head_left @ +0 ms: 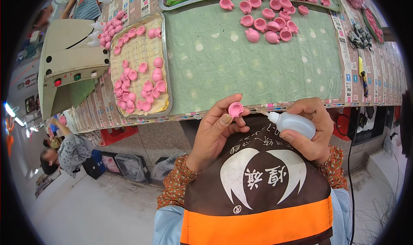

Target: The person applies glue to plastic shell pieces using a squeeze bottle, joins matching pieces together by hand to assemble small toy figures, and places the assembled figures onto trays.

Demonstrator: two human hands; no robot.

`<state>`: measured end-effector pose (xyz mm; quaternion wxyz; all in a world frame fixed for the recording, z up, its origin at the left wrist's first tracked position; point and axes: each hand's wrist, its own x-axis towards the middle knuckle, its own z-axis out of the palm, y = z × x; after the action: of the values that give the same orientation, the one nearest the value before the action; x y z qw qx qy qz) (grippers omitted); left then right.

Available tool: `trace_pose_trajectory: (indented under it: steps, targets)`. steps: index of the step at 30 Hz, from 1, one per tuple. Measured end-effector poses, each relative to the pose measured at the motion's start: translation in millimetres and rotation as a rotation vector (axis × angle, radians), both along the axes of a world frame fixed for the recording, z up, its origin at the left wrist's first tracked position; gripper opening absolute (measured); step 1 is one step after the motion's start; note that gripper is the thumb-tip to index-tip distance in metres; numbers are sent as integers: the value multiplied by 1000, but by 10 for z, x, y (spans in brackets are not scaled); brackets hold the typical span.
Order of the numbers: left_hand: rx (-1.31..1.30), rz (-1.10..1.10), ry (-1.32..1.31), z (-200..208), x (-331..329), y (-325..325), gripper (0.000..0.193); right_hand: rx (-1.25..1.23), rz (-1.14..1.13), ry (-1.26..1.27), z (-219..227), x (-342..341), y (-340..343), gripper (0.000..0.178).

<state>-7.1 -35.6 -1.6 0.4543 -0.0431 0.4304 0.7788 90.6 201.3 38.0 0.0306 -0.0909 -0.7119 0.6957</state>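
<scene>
Glue step in hand, by the look of it: left hand [215, 131] pinches a pink cap [235, 109] at the fingertips, held just off the table's [258, 64] near edge above the lap. Right hand [310, 126] is clenched around a white squeeze bottle [294, 123], nozzle aimed left at the cap, tip close but apart. Next move likely calls for bringing nozzle into the cap's hollow and a light squeeze. More pink caps fill the tray [165, 51] at the left edge and cluster at the far edge.

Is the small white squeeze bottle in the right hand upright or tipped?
Tipped. The squeeze bottle lies almost sideways in the right hand, its nozzle pointing left toward the pink cup piece held by the left hand.
</scene>
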Motion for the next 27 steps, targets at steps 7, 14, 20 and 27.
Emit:
trace_pose_trajectory:
  steps: [7,14,20,27]
  targets:
    - [36,12,-42,-12,-2,4,61,50,26,81,-29,-22,-6,41]
    - [122,22,-134,-42,-1,33,61,69,49,133,-60,-47,-25,37]
    - [119,-18,-159,-62,2,53,61,199,111,161,-96,-74,-61,36]
    - [121,-74,-113,-65,8,51,58,267,180,186,-116,-131,-71,34]
